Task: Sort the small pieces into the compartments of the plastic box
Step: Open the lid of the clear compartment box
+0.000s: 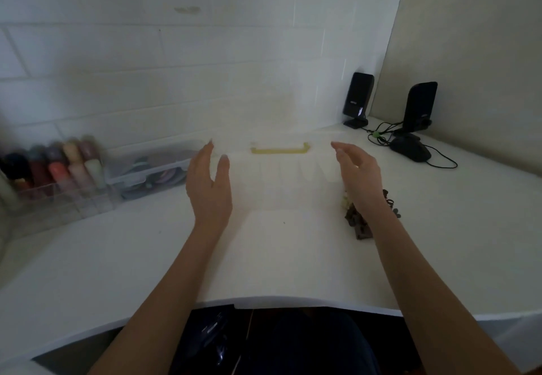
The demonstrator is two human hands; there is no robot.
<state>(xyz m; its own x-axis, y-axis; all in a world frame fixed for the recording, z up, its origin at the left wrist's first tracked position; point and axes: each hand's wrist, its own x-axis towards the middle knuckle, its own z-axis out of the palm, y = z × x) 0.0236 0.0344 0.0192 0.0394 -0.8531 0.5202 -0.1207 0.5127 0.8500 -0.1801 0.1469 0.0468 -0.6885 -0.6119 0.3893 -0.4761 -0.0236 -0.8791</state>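
A clear plastic compartment box (pixel 281 181) with a yellow handle (pixel 280 149) lies on the white desk, faint and blurred against it. My left hand (pixel 209 187) hovers at its left side, fingers apart, holding nothing. My right hand (pixel 359 175) hovers at its right side, fingers apart and empty too. A pile of small dark brown pieces (pixel 359 222) lies on the desk just right of the box, partly hidden under my right wrist. Whether either hand touches the box I cannot tell.
A clear organiser with coloured bottles (pixel 58 166) and a clear case of tape rolls (pixel 155 169) stand at the left. Two black speakers (pixel 357 99) and a black mouse (pixel 410 150) with cables sit at the back right. The desk's front edge (pixel 293 301) is near my body.
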